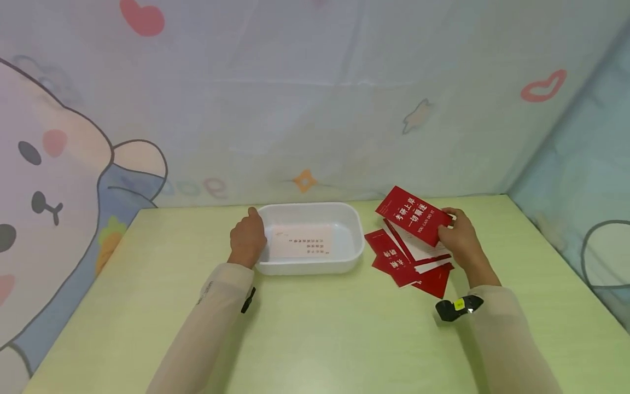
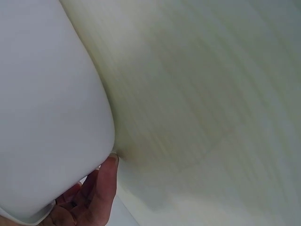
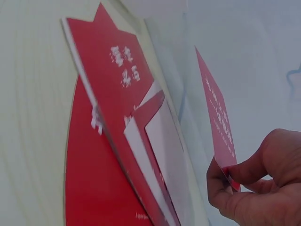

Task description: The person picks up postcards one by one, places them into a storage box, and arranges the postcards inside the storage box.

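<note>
Between thumb and fingers my right hand (image 1: 461, 239) pinches a red card (image 1: 415, 216) with white Chinese characters and "YOU CAN DO IT". It is held tilted above a loose pile of red and white cards (image 1: 433, 280); the right wrist view shows the pinched card (image 3: 217, 120) apart from the pile (image 3: 106, 179). At the left end of a white plastic tray (image 1: 305, 267), my left hand (image 1: 247, 236) grips the rim. The left wrist view has the curled fingers (image 2: 104, 186) against the tray's outer wall (image 2: 51, 103). A pale printed card (image 1: 301, 241) lies inside the tray.
Both tray and pile lie toward the back of a light green table (image 1: 344, 334). Right behind it hangs a fabric backdrop (image 1: 275, 109) with cartoon prints, which continues along the right side. Each sleeve has a dark strap or device near the wrist.
</note>
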Available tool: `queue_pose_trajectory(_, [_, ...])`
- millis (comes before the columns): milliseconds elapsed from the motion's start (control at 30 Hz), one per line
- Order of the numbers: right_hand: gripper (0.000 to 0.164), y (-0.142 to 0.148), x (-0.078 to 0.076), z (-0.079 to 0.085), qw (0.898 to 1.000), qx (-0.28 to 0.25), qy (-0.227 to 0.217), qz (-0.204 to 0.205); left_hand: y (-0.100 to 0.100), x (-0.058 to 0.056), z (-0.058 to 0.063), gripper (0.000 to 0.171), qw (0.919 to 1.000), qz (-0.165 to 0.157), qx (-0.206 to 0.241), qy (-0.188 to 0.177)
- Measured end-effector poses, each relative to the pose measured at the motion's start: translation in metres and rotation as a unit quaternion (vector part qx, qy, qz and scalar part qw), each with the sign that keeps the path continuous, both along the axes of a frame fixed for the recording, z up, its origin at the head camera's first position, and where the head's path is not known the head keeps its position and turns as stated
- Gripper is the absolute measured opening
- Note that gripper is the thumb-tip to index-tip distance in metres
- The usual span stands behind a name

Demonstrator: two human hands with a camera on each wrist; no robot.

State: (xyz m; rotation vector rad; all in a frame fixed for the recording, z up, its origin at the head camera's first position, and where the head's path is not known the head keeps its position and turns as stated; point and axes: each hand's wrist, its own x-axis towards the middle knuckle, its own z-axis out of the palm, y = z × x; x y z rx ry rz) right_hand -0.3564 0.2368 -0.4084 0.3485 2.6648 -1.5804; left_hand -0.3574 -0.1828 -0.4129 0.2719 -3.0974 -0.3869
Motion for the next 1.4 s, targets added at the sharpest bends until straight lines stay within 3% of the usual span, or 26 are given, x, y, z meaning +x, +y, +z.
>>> queue_pose_trajectory(433, [0.066, -0.030, -0.002, 0.020, 0.998, -0.030, 0.048, 0.008, 0.004, 0.004, 0.007, 0.035, 0.9998, 0.017, 0.006, -0.006])
queue_pose_trajectory(1400, [0.065, -0.060, 0.001, 0.017, 0.997, -0.064, 0.037, 0.035, 0.005, 0.006, 0.003, 0.039, 0.9999, 0.009, -0.002, -0.009])
